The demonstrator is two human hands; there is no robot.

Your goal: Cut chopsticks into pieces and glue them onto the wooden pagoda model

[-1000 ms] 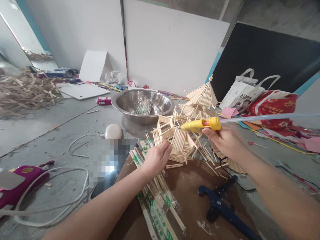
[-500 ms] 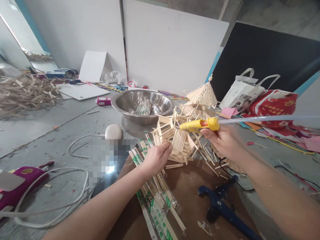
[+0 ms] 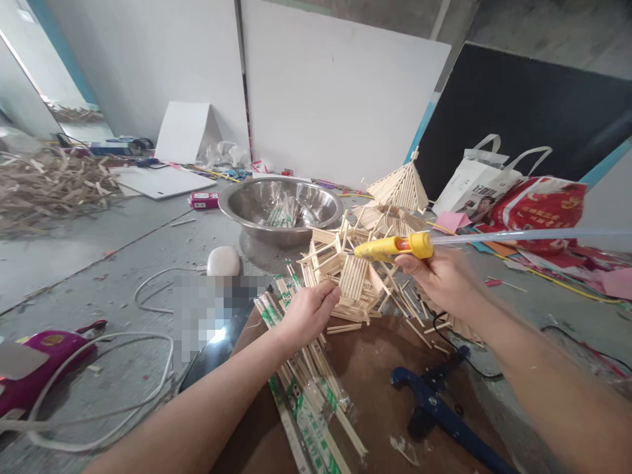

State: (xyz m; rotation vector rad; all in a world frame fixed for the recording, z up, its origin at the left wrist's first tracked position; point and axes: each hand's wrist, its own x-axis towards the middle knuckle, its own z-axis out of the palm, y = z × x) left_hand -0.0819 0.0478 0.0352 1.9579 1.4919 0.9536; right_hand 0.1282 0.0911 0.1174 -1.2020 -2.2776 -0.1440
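My right hand [image 3: 439,276] is wrapped round a yellow hot glue gun [image 3: 392,248], and a long clear glue stick [image 3: 513,234] runs out of its back end. The gun's nozzle points left and meets the upper part of a model built of wooden chopsticks [image 3: 354,280], touching or just in front of it. At the model's lower left, my left hand [image 3: 313,309] is closed with its fingertips on the sticks. Wrapped chopsticks [image 3: 311,408] in clear and green packaging lie under my left wrist. A pointed stick roof [image 3: 399,187] rises behind the model.
A steel basin [image 3: 281,204] with packets stands behind the model. On the brown board [image 3: 380,368] lies a dark blue tool [image 3: 439,408]. A white cable [image 3: 168,342] and a purple device [image 3: 44,365] are at left, bags [image 3: 533,210] at right.
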